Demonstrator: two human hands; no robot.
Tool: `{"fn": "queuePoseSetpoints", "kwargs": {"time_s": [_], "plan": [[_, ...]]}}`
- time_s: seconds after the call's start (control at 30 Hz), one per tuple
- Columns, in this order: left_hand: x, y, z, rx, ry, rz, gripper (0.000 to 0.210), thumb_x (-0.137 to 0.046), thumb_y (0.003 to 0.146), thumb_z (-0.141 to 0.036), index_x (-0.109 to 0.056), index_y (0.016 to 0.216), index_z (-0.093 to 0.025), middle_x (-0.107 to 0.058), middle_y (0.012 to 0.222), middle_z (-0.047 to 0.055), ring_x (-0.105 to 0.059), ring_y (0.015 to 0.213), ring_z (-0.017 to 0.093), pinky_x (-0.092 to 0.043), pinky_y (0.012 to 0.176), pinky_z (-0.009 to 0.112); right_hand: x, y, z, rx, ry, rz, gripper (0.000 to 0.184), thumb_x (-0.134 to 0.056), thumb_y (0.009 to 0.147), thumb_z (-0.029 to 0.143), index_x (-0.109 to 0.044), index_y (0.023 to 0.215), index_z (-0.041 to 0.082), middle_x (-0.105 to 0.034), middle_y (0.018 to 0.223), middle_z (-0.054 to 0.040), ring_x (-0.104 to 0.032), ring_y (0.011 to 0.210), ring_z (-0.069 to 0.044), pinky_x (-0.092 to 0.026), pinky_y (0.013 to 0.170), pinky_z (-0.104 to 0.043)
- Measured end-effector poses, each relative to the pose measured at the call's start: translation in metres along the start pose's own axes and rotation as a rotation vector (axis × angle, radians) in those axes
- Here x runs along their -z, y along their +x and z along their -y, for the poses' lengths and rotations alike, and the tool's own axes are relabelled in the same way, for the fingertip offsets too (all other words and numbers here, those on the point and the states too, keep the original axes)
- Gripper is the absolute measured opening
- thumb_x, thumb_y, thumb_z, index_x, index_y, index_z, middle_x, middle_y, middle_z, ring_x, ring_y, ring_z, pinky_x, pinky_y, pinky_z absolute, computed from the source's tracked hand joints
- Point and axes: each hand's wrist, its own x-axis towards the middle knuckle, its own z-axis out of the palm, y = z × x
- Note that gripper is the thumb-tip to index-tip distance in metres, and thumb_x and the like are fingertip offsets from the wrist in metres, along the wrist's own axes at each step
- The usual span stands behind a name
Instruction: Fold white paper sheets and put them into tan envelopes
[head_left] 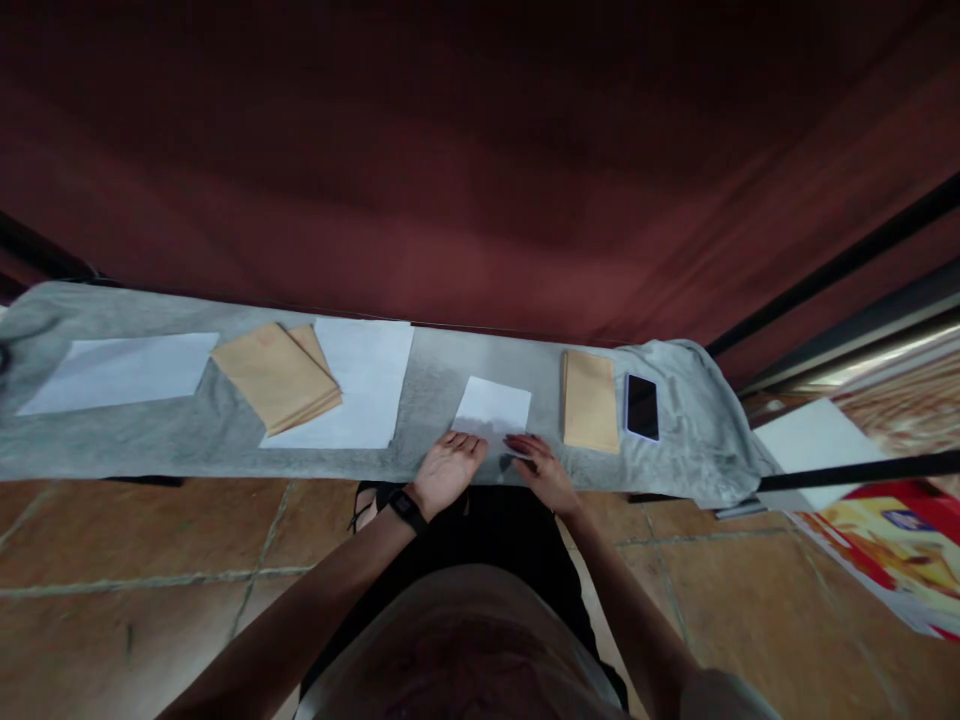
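Observation:
A small white sheet of paper [493, 402], which looks folded, lies on the grey cloth in front of me. Across its near left corner rests my left hand [448, 470], palm down, fingers stretched out flat; a dark watch is on that wrist. My right hand [546, 474] is at the near right corner, fingers bent, with the paper's edge between thumb and fingertips. Shadow from both hands covers the near part of the sheet. To the right of the paper is a stack of brown envelopes [590, 402], apart from my right hand.
The narrow table has a grey cloth [442, 365]. Left of me, more brown envelopes [276, 378] overlap large white sheets [367, 385]; another white sheet [124, 372] lies farther left. A phone [642, 407] is at right. Beyond stands a dark red panel [450, 220]; a red box [892, 550] sits lower right.

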Motion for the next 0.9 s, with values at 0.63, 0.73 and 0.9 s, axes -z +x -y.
{"fn": "queuePoseSetpoints", "kwargs": {"time_s": [0.63, 0.73, 0.9], "plan": [[-0.043, 0.048, 0.056, 0.511, -0.657, -0.350, 0.073, -0.062, 0.086, -0.027, -0.037, 0.154, -0.018, -0.073, 0.108, 0.007, -0.070, 0.093, 0.024, -0.055, 0.087, 0.039, -0.015, 0.045, 0.009, -0.473, -0.287, -0.384, 0.037, -0.038, 0.104, 0.038, -0.070, 0.098, 0.022, -0.076, 0.087, -0.0069, -0.071, 0.079, -0.022, -0.052, 0.072, -0.029], [-0.044, 0.046, 0.055, 0.533, -0.620, -0.340, 0.078, -0.061, 0.088, -0.030, -0.029, 0.158, -0.018, -0.072, 0.088, 0.003, -0.068, 0.075, 0.022, -0.056, 0.075, 0.037, -0.016, 0.044, 0.011, -0.483, -0.362, -0.368, 0.037, -0.037, 0.105, 0.037, -0.070, 0.099, 0.022, -0.076, 0.085, -0.0064, -0.072, 0.076, -0.021, -0.051, 0.069, -0.027], [-0.054, 0.040, 0.058, 0.554, -0.550, -0.340, 0.079, -0.063, 0.087, -0.032, -0.031, 0.158, -0.016, -0.065, 0.074, -0.001, -0.063, 0.063, 0.021, -0.055, 0.067, 0.035, -0.022, 0.042, 0.015, -0.488, -0.506, -0.305, 0.031, -0.042, 0.105, 0.031, -0.070, 0.097, 0.019, -0.075, 0.087, -0.0094, -0.071, 0.071, -0.018, -0.049, 0.068, -0.025]]}}
